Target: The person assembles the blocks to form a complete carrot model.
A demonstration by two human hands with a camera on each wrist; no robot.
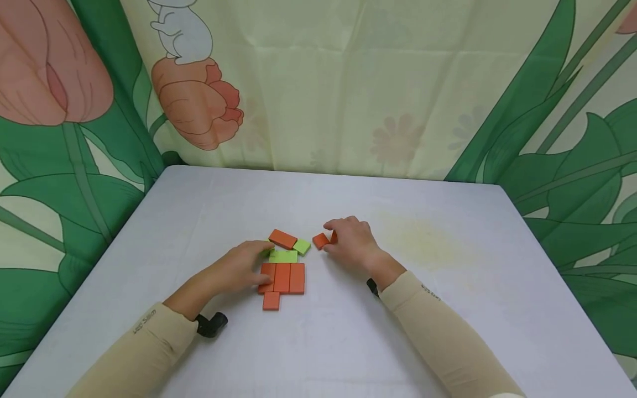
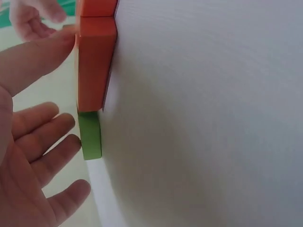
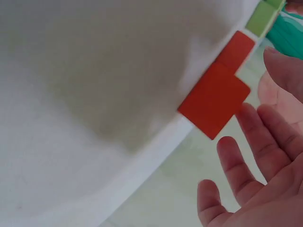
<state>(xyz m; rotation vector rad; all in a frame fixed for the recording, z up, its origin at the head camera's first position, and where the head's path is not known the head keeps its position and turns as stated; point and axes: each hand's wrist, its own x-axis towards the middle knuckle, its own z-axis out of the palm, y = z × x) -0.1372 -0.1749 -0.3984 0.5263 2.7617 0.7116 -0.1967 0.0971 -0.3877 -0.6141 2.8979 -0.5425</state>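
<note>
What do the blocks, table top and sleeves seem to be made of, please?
Blocks: painted wood or plastic, unclear which; smooth, low-sheen, with even colour and crisp edges. Table top: probably matte cloth-covered, from faint creases. Sleeves: apparently matte fabric, from their soft folds.

Three orange-red rectangular tiles (image 1: 281,278) flat in a row, a small orange-red square (image 1: 271,301) touching their near edge, a lime-green rectangle (image 1: 283,257) at the far edge, beyond it a slanted orange-red block (image 1: 282,239) and small turned green square (image 1: 302,246), a small orange-red piece (image 1: 319,241) to the right, another (image 1: 334,236) beside it, partly hidden
</note>
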